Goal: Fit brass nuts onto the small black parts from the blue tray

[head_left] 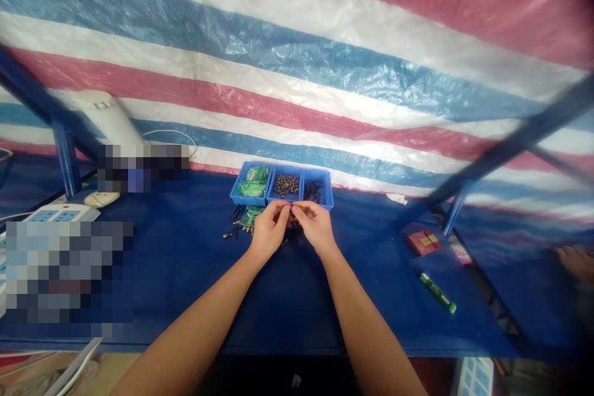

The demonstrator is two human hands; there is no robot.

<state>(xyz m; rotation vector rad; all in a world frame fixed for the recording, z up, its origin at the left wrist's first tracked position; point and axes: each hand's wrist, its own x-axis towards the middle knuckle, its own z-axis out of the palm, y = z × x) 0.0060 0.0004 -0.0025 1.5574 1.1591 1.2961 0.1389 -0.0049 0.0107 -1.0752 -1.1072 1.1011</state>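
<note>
My left hand (270, 229) and my right hand (314, 223) meet in front of the bins, thumbs and forefingers pinched close together. Whatever lies between the fingertips is too small and hidden to name. Behind them stand three blue bins in a row. The left bin (247, 199) holds green packets (253, 182), the middle bin (284, 199) brass-coloured small fittings (286, 185), and the right bin (325, 189) dark screw-like pieces (312, 190). Loose dark and brass pieces (227, 236) and another green packet (250, 216) lie around and partly beneath my hands.
On the blue table (199, 297), a red box (423, 242) and a green tube-like pack (437, 292) lie at right. A white power strip (65, 213) and blurred-out objects are at left. Blue frame bars (501, 148) flank the striped sheet (297, 68). Another person's hand (575, 260) shows far right.
</note>
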